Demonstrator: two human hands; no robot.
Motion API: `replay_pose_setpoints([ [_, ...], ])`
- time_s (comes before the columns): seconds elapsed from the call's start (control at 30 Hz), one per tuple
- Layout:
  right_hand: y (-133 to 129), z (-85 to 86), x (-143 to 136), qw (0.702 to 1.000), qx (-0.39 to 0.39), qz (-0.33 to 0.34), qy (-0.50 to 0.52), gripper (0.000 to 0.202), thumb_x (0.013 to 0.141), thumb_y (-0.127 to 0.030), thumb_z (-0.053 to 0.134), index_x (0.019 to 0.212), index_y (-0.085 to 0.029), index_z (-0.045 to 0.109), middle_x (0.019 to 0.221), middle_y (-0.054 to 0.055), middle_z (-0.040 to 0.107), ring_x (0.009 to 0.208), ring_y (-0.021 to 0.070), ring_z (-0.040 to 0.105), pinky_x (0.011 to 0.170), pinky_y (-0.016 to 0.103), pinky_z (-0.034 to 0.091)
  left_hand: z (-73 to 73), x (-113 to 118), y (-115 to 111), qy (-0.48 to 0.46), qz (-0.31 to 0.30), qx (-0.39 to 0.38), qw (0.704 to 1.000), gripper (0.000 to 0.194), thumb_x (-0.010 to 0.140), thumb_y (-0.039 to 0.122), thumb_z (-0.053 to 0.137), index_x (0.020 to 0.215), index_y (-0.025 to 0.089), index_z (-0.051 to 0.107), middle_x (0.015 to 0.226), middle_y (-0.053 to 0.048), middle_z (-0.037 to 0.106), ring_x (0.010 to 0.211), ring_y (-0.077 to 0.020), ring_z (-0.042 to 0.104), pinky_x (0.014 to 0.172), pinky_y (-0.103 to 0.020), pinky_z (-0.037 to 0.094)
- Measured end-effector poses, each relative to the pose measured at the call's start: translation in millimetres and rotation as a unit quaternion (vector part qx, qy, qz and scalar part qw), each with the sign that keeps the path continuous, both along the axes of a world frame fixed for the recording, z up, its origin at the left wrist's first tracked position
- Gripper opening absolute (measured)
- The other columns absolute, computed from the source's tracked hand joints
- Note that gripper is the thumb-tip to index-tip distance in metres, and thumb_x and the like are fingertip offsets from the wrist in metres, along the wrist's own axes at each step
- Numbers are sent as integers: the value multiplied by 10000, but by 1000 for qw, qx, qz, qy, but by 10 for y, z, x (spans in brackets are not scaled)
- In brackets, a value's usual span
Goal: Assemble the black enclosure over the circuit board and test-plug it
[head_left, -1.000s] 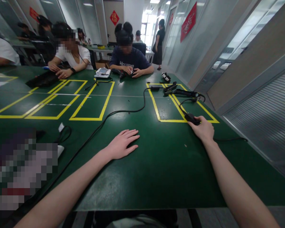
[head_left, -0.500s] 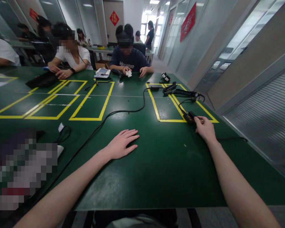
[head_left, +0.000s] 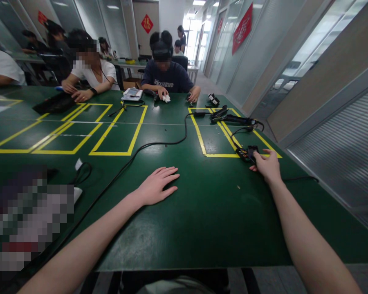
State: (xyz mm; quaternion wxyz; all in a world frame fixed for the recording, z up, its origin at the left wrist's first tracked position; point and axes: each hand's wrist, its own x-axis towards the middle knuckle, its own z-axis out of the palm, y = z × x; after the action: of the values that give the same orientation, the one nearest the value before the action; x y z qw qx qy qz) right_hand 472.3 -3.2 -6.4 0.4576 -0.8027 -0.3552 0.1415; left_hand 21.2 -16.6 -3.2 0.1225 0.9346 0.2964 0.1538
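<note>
My left hand [head_left: 158,185] lies flat on the green table [head_left: 184,237], its fingers spread and nothing in it. At the right, my right hand [head_left: 267,164] grips a small black device [head_left: 252,153] between thumb and fingers, by the near edge of a yellow tape outline [head_left: 222,155]. A thin cable [head_left: 233,136] runs from this device to a black jointed piece of equipment [head_left: 233,119] lying behind it. The undersides of my right fingers are partly hidden.
A long black cable [head_left: 147,145] curves across the table past my left hand. Blurred items [head_left: 33,220] lie at the left. Across the table, a person in a dark shirt [head_left: 171,77] and one in white [head_left: 93,73] sit, with a white box [head_left: 132,94] between them.
My right hand has shifted slightly and tilted the black device, so that more of its dark face shows. Across the table, the dark-shirted person's hand has moved onto a small object. My left hand is still.
</note>
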Motion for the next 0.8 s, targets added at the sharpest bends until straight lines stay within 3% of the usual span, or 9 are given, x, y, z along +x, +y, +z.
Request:
replay_pose_setpoints([
  [0.1, -19, -11, -13, 1000, 11, 9, -18, 561, 806, -423, 717, 1279, -210, 505, 1284, 194, 688, 438, 128, 597, 450, 304, 514, -8, -1, 6, 0, 1, 0, 1000, 461, 1052, 442, 511, 1465, 244, 557, 1592, -90, 489, 1494, -234, 441, 1259, -466, 319],
  [0.17, -29, -20, -12, 997, 23, 27, -67, 609, 739, -466, 765, 1242, -208, 538, 1342, 192, 657, 446, 119, 587, 483, 318, 521, -8, 0, 7, 1, 3, -2, 1000, 461, 1051, 438, 513, 1463, 235, 559, 1593, -93, 488, 1496, -236, 438, 1259, -467, 320],
  [0.3, -16, -34, 10, 980, 48, 64, -184, 567, 687, -521, 766, 1121, -192, 607, 1103, 123, 736, 596, 189, 643, 619, 347, 529, -1, 3, 0, 6, 4, -7, 1000, 463, 1050, 435, 514, 1463, 228, 559, 1593, -93, 487, 1497, -237, 436, 1260, -473, 318],
  [0.43, 4, -21, -5, 969, 33, 69, -234, 424, 712, -471, 727, 1030, -206, 636, 870, 73, 731, 766, 266, 679, 703, 364, 504, 3, 3, -10, 10, 8, -9, 1000, 466, 1049, 435, 516, 1465, 228, 558, 1595, -94, 485, 1498, -237, 434, 1264, -470, 313],
  [0.67, -6, 55, -81, 955, -46, 85, -281, 342, 762, -436, 680, 1036, -234, 659, 872, 63, 735, 761, 271, 664, 600, 317, 409, 17, 1, -13, 11, 6, -9, 1000, 468, 1056, 449, 495, 1470, 238, 552, 1601, -87, 478, 1503, -233, 427, 1267, -468, 308],
  [0.8, -12, 109, -145, 953, -49, 94, -282, 326, 720, -384, 664, 1010, -238, 633, 868, 43, 717, 732, 244, 641, 572, 290, 370, 22, 5, -12, 11, 6, -8, 1000, 464, 1058, 452, 487, 1469, 247, 553, 1604, -80, 474, 1503, -229, 427, 1266, -461, 311],
])
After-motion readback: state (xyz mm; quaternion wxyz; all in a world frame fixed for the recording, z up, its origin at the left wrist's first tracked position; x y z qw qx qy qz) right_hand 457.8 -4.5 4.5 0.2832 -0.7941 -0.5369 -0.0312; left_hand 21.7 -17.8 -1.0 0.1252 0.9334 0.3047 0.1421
